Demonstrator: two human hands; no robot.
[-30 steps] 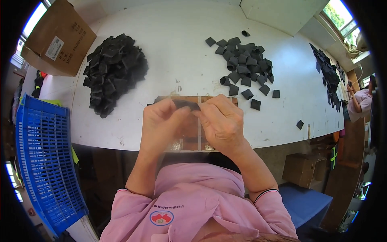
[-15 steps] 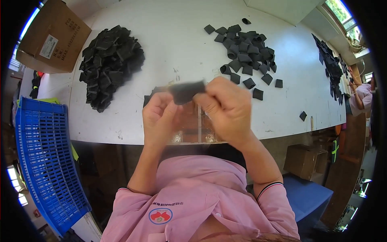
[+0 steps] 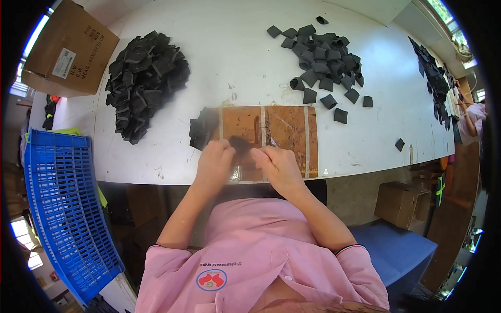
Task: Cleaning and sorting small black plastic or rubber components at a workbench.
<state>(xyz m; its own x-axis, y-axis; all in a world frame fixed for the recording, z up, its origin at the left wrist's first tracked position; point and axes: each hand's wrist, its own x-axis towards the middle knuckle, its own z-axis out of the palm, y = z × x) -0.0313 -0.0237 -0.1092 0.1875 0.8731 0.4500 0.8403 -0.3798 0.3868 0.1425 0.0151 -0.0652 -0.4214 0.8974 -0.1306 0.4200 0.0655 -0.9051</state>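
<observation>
Both hands pinch one small black piece over a brown board at the table's near edge.

The left hand [image 3: 216,163] and right hand [image 3: 277,166] press their fingertips onto the black piece [image 3: 240,144], held between them above the brown board [image 3: 284,130]. A small stack of black pieces [image 3: 201,128] sits at the board's left end, a big heap [image 3: 143,81] lies farther left, loose ones [image 3: 323,68] beyond, and a blue crate [image 3: 62,208] stands beside the white table [image 3: 235,47].

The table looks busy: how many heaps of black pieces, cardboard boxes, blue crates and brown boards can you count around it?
Heaps of black pieces: 3, the left heap, the middle heap and the far right heap
Cardboard boxes: 2, one by the table's corner and one on the floor
Blue crates: 1
Brown boards: 1
Total: 7
</observation>
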